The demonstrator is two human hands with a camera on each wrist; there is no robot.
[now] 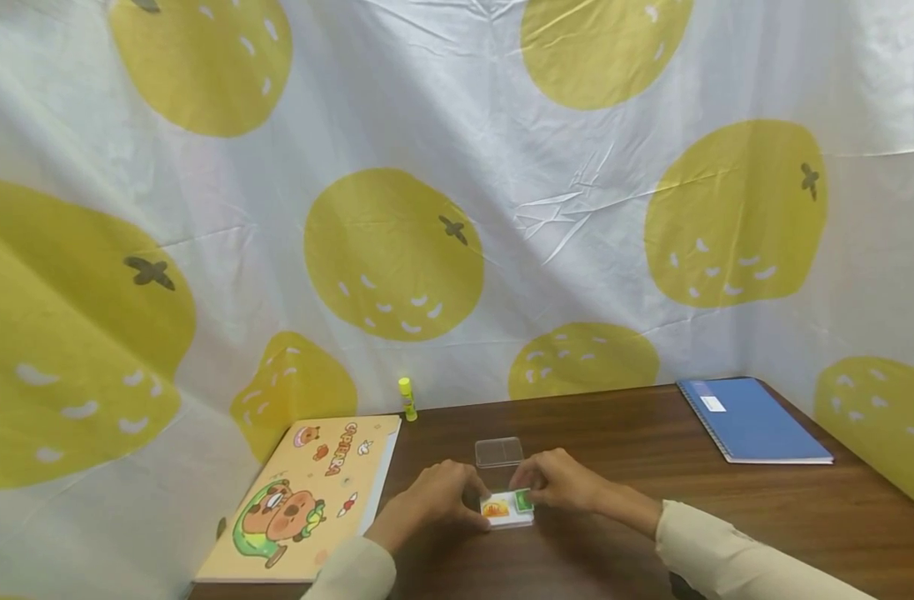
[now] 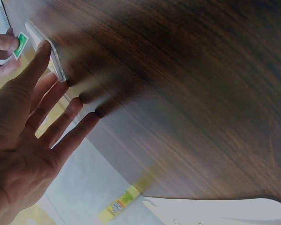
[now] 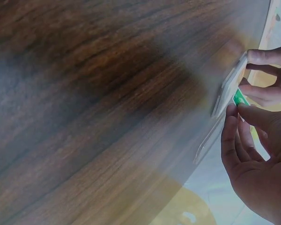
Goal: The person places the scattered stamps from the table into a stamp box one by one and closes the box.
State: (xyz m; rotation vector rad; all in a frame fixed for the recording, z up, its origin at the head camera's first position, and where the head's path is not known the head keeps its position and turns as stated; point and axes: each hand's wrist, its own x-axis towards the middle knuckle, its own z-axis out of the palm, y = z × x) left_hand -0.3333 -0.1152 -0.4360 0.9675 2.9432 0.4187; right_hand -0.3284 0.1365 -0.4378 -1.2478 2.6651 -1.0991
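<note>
A small flat white case (image 1: 511, 518) with an orange picture on its top lies on the table in front of me. My left hand (image 1: 443, 497) grips its left side, thumb at the near edge and index finger at the far edge; the other fingers extend loosely in the left wrist view. Between thumb and fingertips, my right hand (image 1: 565, 481) pinches a small green card with a white border (image 2: 20, 45), held over the right part of the case. Just behind the case lies a clear plastic lid (image 1: 499, 452), also visible in the right wrist view.
On the left lies a peach-coloured folder (image 1: 314, 483) with cartoon capybaras. A yellow glue stick (image 1: 407, 399) stands upright at the table's back edge. At the back right is a blue spiral notebook (image 1: 760, 421). A lemon-print curtain (image 1: 501, 208) encloses the wooden table (image 1: 606, 433).
</note>
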